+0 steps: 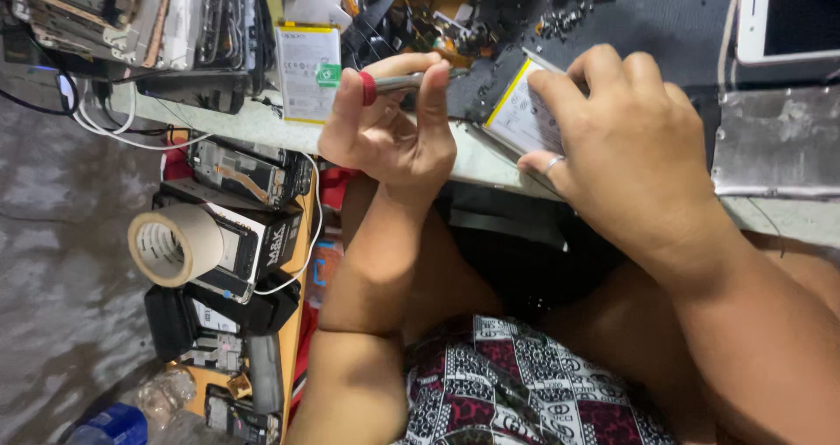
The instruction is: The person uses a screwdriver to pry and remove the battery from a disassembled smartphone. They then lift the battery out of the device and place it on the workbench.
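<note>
Far to my left a roll of tape [168,245] juts out on its side over a stack of boxed and bare phone parts [241,235] heaped on a low shelf, with the grey floor [52,235] open beyond it and a plastic bottle [109,425] lying at the bottom. Above that, a row of old phone frames [140,16] stands packed along the back of the desk [472,161], and white cables [114,130] droop over its near edge. A spare white battery [308,70] lies flat just left of my left hand [389,121], close to the desk's edge. That hand is closed around a screwdriver [411,82] with a red collar, thumb and fingers pinching the metal shaft, which runs level toward the right; its tip is hidden in the dark clutter. There is little free room between my two hands. My right hand [621,139] is spread flat, fingers pressing down on a phone with its white, yellow-edged battery [516,117] exposed, right at the desk's near edge above my lap. Loose small screws [560,21] lie scattered behind it. Farther right a metal plate [779,143] rests flat, and a white phone [787,16] lies beyond it.
</note>
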